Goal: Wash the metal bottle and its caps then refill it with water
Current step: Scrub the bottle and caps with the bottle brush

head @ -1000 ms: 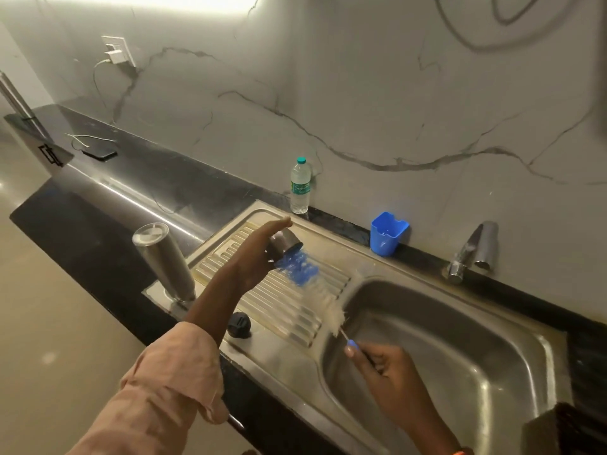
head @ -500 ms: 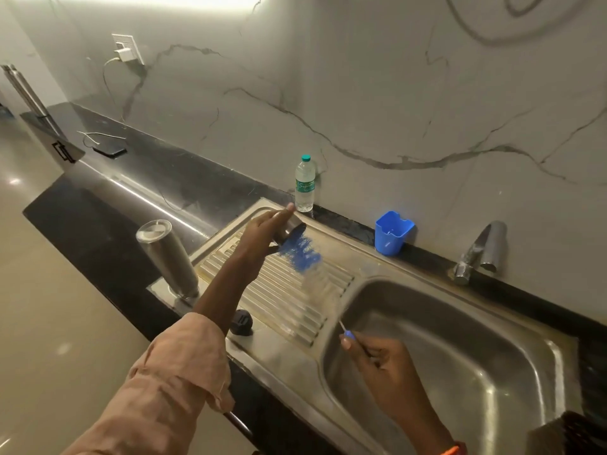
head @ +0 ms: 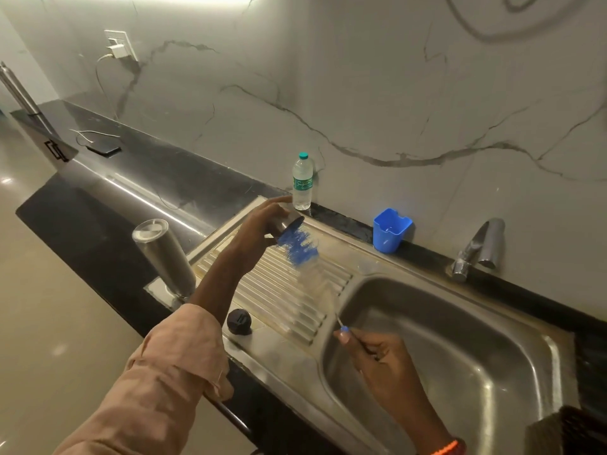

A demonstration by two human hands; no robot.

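Sink basin (head: 460, 339) sits on the right, drainboard (head: 279, 290) to its left. Bottle (head: 164, 257) stands at the drainboard's left corner, a cap (head: 239, 321) near its front edge. Water bottle (head: 303, 182) and cup (head: 391, 229) are behind along the wall, tap (head: 476, 247) behind the basin. Phone (head: 104, 147) is way off left on the counter (head: 131, 198).

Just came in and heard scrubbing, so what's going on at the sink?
A person is cleaning a metal cap over the drainboard. The left hand grips the cap while the right hand holds the wire handle of a bottle brush, its blue bristles at the cap's mouth. The metal bottle stands upside down at the drainboard's left end, and a black cap lies near its front edge. No water is visible at the tap.
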